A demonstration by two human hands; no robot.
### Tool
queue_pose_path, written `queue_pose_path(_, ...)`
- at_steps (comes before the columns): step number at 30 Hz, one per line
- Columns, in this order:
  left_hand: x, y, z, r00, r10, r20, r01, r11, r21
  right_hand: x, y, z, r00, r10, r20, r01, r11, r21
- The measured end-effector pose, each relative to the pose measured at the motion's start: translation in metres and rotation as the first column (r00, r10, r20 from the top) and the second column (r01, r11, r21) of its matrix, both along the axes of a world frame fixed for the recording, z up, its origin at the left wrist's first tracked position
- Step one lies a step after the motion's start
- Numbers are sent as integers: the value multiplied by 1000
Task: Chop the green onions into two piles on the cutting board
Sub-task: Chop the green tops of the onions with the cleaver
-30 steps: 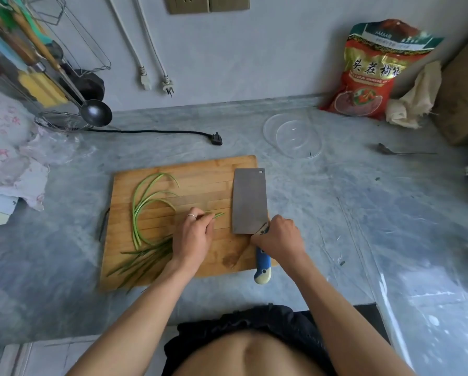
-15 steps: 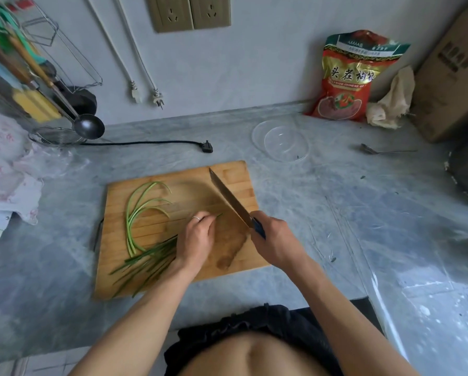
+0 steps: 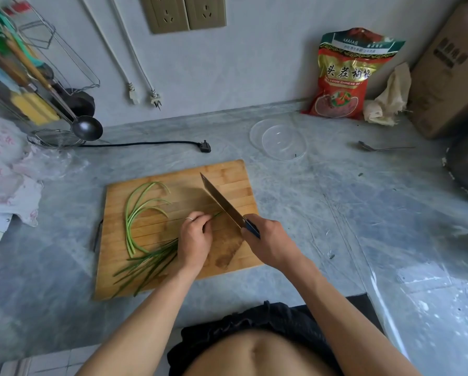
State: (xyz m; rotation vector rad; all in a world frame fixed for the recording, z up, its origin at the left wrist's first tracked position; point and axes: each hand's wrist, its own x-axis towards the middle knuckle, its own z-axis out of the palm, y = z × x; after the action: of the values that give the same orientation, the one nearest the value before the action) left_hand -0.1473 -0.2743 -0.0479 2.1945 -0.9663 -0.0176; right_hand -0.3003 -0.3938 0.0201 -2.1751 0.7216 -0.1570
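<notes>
Left hand (image 3: pixel 195 237) pins the green onions (image 3: pixel 151 260) on the cutting board (image 3: pixel 173 183); right hand (image 3: pixel 268 240) grips the knife (image 3: pixel 222 203). We judge the first cut pending. Next, we lower the blade beside the fingertips (image 3: pixel 207 222).

On the wooden cutting board (image 3: pixel 151 283), a bundle of thin dark green onions (image 3: pixel 148 263) lies slantwise across the near left corner, its tips poking over the front edge. Beside it, further back, a few paler curved stalks (image 3: pixel 136 210) fan out, their ends arching rightward.
</notes>
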Motion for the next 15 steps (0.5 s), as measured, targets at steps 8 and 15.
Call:
queue_pose_path(8, 2, 7, -5, 999, -4, 46, 4, 1000, 19, -1, 1, 1, 1000, -4, 6, 4, 1000, 20)
queue_pose_path(15, 3, 5, 0, 1000, -13, 6, 12, 999, 32, 8, 3, 4, 1000, 5, 7, -5, 1000, 27)
